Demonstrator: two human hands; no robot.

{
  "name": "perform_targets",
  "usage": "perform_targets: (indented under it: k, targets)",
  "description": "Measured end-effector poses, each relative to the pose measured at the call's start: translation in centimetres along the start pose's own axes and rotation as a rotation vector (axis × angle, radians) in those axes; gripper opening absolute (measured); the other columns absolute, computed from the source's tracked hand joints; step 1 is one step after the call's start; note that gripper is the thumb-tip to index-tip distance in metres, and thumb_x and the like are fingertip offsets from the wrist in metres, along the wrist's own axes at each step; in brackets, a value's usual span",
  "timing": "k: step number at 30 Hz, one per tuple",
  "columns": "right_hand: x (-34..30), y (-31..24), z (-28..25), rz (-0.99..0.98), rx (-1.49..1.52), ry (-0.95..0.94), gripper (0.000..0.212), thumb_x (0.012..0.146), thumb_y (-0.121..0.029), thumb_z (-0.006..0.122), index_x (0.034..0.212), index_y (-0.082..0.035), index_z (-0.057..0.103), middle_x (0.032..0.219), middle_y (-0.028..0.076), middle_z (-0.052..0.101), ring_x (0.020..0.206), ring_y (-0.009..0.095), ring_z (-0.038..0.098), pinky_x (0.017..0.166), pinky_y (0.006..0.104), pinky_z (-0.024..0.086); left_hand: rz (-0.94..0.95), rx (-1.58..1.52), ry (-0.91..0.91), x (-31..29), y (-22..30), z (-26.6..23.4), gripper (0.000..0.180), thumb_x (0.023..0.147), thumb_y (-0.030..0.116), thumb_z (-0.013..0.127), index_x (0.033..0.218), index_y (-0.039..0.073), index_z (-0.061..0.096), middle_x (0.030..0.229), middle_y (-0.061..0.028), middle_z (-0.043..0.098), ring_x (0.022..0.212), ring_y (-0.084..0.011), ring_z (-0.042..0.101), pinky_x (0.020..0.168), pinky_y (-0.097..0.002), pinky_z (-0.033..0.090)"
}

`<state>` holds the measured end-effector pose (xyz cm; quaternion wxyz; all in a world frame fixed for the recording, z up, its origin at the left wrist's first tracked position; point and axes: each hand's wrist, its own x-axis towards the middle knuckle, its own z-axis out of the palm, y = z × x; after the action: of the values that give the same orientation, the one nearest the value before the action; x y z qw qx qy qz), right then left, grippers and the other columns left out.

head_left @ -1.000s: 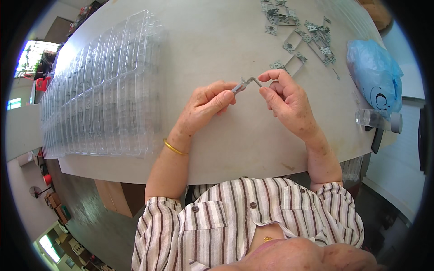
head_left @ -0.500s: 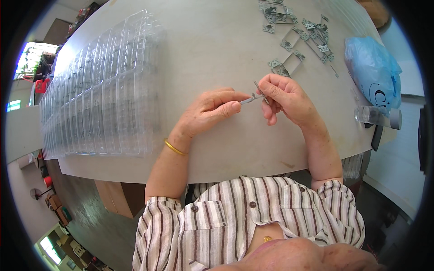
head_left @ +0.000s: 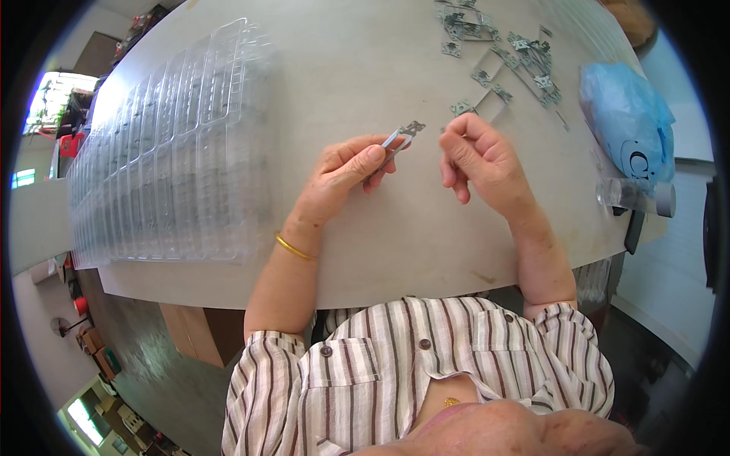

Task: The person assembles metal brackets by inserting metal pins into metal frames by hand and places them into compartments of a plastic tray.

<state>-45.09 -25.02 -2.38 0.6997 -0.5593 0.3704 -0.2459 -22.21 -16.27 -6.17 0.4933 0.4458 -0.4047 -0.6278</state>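
My left hand (head_left: 342, 175), a gold bangle on its wrist, pinches a thin grey metal bracket (head_left: 411, 129) between thumb and fingers. The bracket's flat cut-out end points up and to the right, and its strips run back into my grip. A short gap away, my right hand (head_left: 483, 167) is closed, the fingers curled in and the thumb against the forefinger. Whether anything sits in that pinch is hidden. Beyond it, several similar metal brackets (head_left: 532, 61) lie in a loose pile on the pale table (head_left: 357, 91).
Stacked clear plastic trays (head_left: 175, 144) with long compartments cover the table's left side. To the right lie a blue plastic bag (head_left: 627, 121) and a clear cylindrical container (head_left: 635, 196) with a grey end. A cardboard box (head_left: 199, 334) is below the table's near edge.
The metal bracket, held between both hands earlier, is now in my left hand alone, turned with its end upward. My right hand has come away from it, slightly rightward.
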Motion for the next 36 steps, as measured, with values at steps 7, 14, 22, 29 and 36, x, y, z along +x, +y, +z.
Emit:
perform_targets:
  k: [7,14,22,29,36]
  targets:
    - [-0.2,0.1,0.8,0.054,0.012,-0.090,0.017,0.103,-0.016,0.060,0.108,0.000,0.058,0.081,0.005,0.066,0.059,0.009,0.063,0.053,0.0228,0.052,0.015,0.088,-0.002,0.2,0.0,-0.1,0.041,0.103,0.031,0.059,0.125,-0.002,0.068,0.095,-0.0032,0.067,0.079,-0.0097,0.054,0.068,-0.0240,0.044]
    - [-0.1,0.6,0.8,0.071,0.065,-0.054,0.017,0.103,-0.015,0.060,0.109,0.001,0.057,0.089,0.010,0.069,0.071,0.014,0.070,0.064,0.0268,0.059,0.059,0.210,-0.011,0.2,-0.1,0.4,0.037,0.102,0.030,0.060,0.120,0.001,0.071,0.089,-0.0013,0.064,0.074,-0.0080,0.053,0.064,-0.0226,0.042]
    - [-0.1,0.5,0.8,0.055,0.067,-0.010,0.032,0.102,-0.013,0.061,0.124,0.003,0.046,0.090,0.012,0.070,0.077,0.017,0.072,0.066,0.0284,0.060,0.181,0.389,-0.025,0.1,0.0,0.7,0.036,0.100,0.027,0.063,0.120,-0.002,0.070,0.082,0.0016,0.057,0.073,-0.0070,0.051,0.063,-0.0229,0.040]
    - [-0.3,0.0,0.5,0.026,-0.019,-0.052,0.035,0.100,-0.010,0.062,0.129,0.002,0.048,0.087,0.008,0.069,0.074,0.013,0.069,0.066,0.0262,0.057,0.053,0.199,0.061,-0.1,0.0,0.5,0.035,0.101,0.028,0.063,0.121,0.000,0.070,0.086,-0.0001,0.064,0.072,-0.0064,0.051,0.064,-0.0217,0.041]
    - [0.4,1.6,-0.8,-0.215,-0.179,-0.006,0.010,0.097,-0.006,0.065,0.107,-0.002,0.064,0.095,0.005,0.070,0.089,0.013,0.067,0.081,0.0274,0.055,0.016,0.125,0.070,0.1,0.9,0.4,0.034,0.101,0.028,0.063,0.121,0.001,0.068,0.088,-0.0016,0.067,0.072,-0.0055,0.054,0.063,-0.0207,0.042]
